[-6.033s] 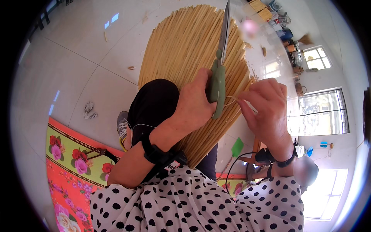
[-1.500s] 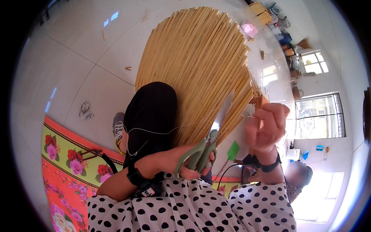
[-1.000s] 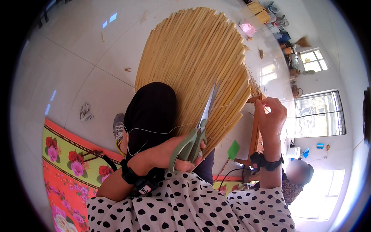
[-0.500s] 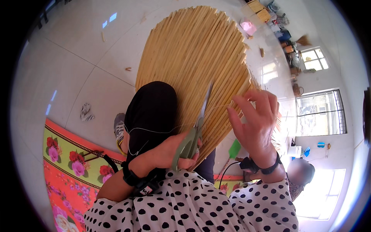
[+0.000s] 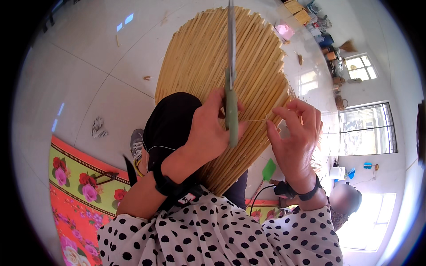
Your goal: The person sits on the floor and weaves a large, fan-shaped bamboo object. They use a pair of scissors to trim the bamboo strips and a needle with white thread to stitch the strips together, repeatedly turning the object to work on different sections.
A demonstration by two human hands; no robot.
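A broad fan-shaped mat of pale straw-coloured stalks point(image 5: 208, 53) lies across my lap, with stitches running along its lower right part. My left hand point(image 5: 206, 126) holds a pair of green-handled scissors point(image 5: 231, 106) over the stalks, the blades together and pointing away from me. A thin thread point(image 5: 254, 120) stretches from beside the left fingers to the mat's right side. There my right hand point(image 5: 296, 133) has its thumb and forefinger curled close around the thread's end. Another length of white thread point(image 5: 160, 146) crosses my black-clad knee point(image 5: 171, 119).
A floral cloth point(image 5: 80, 208) covers the floor at the lower left. On the tiles lie a crumpled scrap point(image 5: 98, 127) and small stalk bits. A green paddle-shaped thing point(image 5: 269, 169) is near my right forearm. Another person point(image 5: 345, 199) sits at the right, below windows.
My left hand has lifted and moved away from me with the scissors, whose blades now point straight ahead. The right hand has barely shifted at the mat's edge.
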